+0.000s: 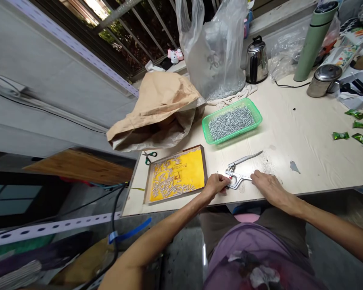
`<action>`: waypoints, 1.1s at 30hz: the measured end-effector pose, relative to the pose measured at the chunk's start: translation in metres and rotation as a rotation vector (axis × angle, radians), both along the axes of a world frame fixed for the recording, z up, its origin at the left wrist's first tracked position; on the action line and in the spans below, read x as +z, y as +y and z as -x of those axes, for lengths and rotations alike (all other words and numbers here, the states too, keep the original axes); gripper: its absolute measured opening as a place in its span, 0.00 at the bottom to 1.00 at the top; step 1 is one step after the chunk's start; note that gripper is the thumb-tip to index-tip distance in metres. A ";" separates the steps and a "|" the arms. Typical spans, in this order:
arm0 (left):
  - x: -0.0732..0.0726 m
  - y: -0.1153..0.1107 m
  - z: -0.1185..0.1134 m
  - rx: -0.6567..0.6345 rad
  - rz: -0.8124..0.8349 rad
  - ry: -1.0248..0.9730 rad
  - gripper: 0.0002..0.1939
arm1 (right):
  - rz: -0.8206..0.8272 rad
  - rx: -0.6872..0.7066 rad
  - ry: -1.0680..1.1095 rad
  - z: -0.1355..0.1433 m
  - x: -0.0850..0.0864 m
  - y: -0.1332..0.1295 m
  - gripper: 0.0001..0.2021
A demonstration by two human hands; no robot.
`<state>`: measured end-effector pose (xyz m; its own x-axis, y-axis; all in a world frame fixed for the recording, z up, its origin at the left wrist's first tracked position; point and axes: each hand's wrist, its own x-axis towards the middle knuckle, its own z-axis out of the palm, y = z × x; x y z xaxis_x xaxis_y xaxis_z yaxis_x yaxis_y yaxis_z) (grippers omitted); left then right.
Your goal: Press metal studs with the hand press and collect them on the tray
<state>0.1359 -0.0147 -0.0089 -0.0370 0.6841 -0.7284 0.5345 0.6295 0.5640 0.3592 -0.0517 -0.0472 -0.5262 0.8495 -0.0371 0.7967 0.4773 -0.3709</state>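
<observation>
A silver plier-like hand tool [237, 178] lies near the table's front edge, its two handles spread and a coil spring showing between them. My right hand [268, 187] is closed around the end of its lower handle. My left hand [217, 184] pinches at the tool's head, where a small red spot shows. What sits between those fingertips is too small to make out. Left of my left hand is a shallow tray [205, 165] with a yellow bottom and many small silver pins [163, 183]. Behind the tool, a green basket [258, 117] holds a heap of similar metal pieces.
Small scissors [150, 156] lie behind the tray. A brown paper bag [166, 92] stands open at the back left, beside a plastic bag [213, 60]. A steel kettle [257, 60], a green flask [313, 48], a metal cup [322, 80] and green-wrapped sweets [362, 139] are farther right.
</observation>
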 end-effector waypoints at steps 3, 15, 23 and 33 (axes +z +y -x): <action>0.003 0.004 -0.001 -0.029 0.026 0.028 0.10 | -0.020 0.011 0.024 0.000 -0.001 -0.001 0.10; 0.017 0.015 -0.003 -0.200 0.091 0.071 0.13 | -0.107 -0.028 0.097 0.000 -0.007 -0.005 0.08; 0.013 0.012 0.001 -0.054 0.073 0.027 0.10 | -0.229 -0.076 0.107 0.006 0.006 -0.007 0.10; 0.012 0.016 0.000 -0.214 0.089 0.072 0.11 | -0.384 -0.093 0.095 0.009 0.002 -0.010 0.11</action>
